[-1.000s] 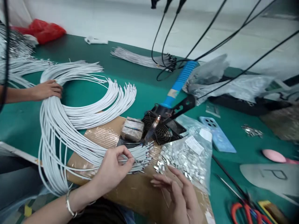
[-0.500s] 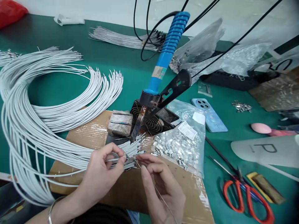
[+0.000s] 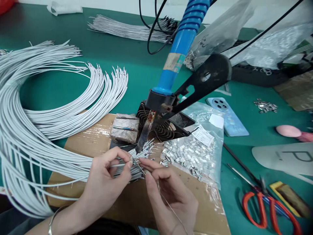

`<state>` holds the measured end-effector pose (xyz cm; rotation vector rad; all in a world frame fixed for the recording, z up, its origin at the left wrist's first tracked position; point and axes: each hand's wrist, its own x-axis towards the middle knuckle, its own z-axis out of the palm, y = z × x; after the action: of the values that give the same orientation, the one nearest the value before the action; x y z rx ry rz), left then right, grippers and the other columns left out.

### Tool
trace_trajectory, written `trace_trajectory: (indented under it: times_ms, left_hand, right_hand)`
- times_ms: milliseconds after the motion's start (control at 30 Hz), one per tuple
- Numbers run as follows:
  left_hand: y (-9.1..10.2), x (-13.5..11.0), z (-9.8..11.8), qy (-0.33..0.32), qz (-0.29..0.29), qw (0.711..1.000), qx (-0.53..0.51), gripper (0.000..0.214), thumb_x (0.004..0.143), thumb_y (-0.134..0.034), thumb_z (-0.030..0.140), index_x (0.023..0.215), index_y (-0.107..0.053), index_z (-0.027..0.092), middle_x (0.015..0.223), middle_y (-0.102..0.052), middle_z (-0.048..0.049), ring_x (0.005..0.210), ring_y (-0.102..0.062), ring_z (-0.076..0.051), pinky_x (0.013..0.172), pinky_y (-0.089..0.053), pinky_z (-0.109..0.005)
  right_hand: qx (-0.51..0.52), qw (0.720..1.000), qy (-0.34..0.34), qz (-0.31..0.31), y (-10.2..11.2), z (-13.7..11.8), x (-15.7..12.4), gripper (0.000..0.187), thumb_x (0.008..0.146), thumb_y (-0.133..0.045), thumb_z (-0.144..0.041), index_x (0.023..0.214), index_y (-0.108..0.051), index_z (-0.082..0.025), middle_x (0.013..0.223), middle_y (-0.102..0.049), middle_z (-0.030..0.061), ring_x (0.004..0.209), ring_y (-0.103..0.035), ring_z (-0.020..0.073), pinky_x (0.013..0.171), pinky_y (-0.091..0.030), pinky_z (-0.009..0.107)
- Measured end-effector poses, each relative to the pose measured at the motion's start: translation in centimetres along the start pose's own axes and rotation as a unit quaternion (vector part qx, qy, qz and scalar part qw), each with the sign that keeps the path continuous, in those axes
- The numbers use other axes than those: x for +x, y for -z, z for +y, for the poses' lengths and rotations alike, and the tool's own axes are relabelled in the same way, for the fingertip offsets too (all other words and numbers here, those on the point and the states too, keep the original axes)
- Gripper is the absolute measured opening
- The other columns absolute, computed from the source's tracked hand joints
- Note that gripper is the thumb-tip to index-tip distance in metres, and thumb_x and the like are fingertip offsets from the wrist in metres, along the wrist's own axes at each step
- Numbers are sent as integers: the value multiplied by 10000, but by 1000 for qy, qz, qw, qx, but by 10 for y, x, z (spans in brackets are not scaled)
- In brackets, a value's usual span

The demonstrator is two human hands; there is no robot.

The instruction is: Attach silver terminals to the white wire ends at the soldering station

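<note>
Wire end: one white wire (image 3: 121, 165) is pinched between thumb and forefinger of the left hand (image 3: 105, 182), with its bare end poking just past the fingertips.
Left fingers: clenched on that wire, the hand lying over the fanned ends of the wire bundle (image 3: 49, 124).
Right fingers: the right hand (image 3: 171, 195) grips a thin metal strand (image 3: 174, 212), whose end meets the wire end between the two sets of fingertips.
Iron: the soldering iron (image 3: 181, 49) is clamped handle-up, and its tip (image 3: 144, 135) slants down to just beyond the fingertips.
Burn risk: I reckon a small lift of either hand would bring skin against the tip, since it hangs so near.
Joint risk: the neighbouring wire ends crowd under the tip, so a stray one could be scorched or stuck to it.
Snag risk: the black cables (image 3: 151, 29) loop well beyond the fingers, and a tug there might shift the iron.
Surface: taped cardboard (image 3: 97, 137) lies under both hands on a green table (image 3: 137, 75).
Room: a small fan (image 3: 163, 129) sits just past the fingers, a bag of metal clips (image 3: 188, 153) beside the right fingers, and scissors (image 3: 264, 209) further right.
</note>
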<state>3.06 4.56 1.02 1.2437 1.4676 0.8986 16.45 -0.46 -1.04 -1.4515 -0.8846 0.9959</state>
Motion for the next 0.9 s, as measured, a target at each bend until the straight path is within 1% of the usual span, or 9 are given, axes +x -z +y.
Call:
trace_trajectory:
  times_ms: [133,200,267,333,467,567,667,767,900]
  left_hand:
    - [-1,3,4,-2,2,1000,-8,104,802,-657,180,700,-659,160,744,-715,-16,470,-323,-54,438,-224,-193]
    - [-1,4,4,-6,12,1000,-12,100,798,-663,168,699,-662,161,765,-724,-15,474,-340,-53,438,-229,-191]
    - [-2,3,3,-12,21,1000,-15,101,804,-668,154,704,-667,169,781,-732,-7,478,-364,-53,439,-233,-191]
    - [-3,2,1,-22,30,999,-17,106,810,-676,143,711,-671,180,785,-738,6,477,-372,-52,438,-231,-193]
    - [-5,3,0,-39,47,998,-8,115,816,-672,132,716,-665,189,787,-748,16,454,-312,-46,422,-204,-208]
    - [-5,4,3,-27,39,999,10,98,800,-658,137,714,-651,183,772,-742,3,456,-319,-52,420,-218,-208]
    - [-3,5,6,-24,31,999,28,89,790,-654,146,710,-637,181,764,-731,-3,460,-329,-56,418,-230,-209]
    - [-4,5,6,-27,39,998,32,91,790,-649,138,712,-635,182,782,-733,0,457,-320,-52,415,-227,-207]
    - [-6,6,5,-38,49,998,29,91,787,-649,130,716,-640,186,800,-746,6,451,-335,-47,414,-237,-199]
  right_hand:
    - [-3,1000,4,1,0,2,2,215,953,-716,-211,762,-622,-247,1087,-854,16,966,-811,133,873,-593,188]
    - [-11,1000,9,3,0,3,3,217,957,-718,-226,765,-618,-239,1094,-851,51,991,-813,169,862,-606,225]
    - [-25,1000,13,6,0,4,3,223,959,-726,-245,765,-616,-235,1104,-849,68,1002,-813,183,845,-606,236]
    - [-34,999,18,10,-1,5,3,222,955,-735,-253,769,-616,-236,1112,-849,67,991,-811,179,837,-604,235]
    - [-46,998,33,13,-1,6,5,214,953,-734,-251,772,-621,-235,1103,-851,82,975,-813,196,824,-607,262]
    - [-53,998,43,13,-2,7,6,207,947,-743,-257,773,-634,-236,1100,-854,73,1001,-811,200,844,-599,268]
    - [-53,997,44,18,-2,6,6,206,937,-753,-260,766,-641,-241,1092,-854,58,979,-810,190,832,-599,260]
    - [-59,997,42,23,-3,5,7,216,935,-757,-276,756,-643,-237,1103,-854,72,970,-811,201,817,-605,271]
    - [-61,997,41,29,-3,2,7,231,942,-750,-279,750,-631,-231,1096,-859,78,943,-817,193,805,-603,256]
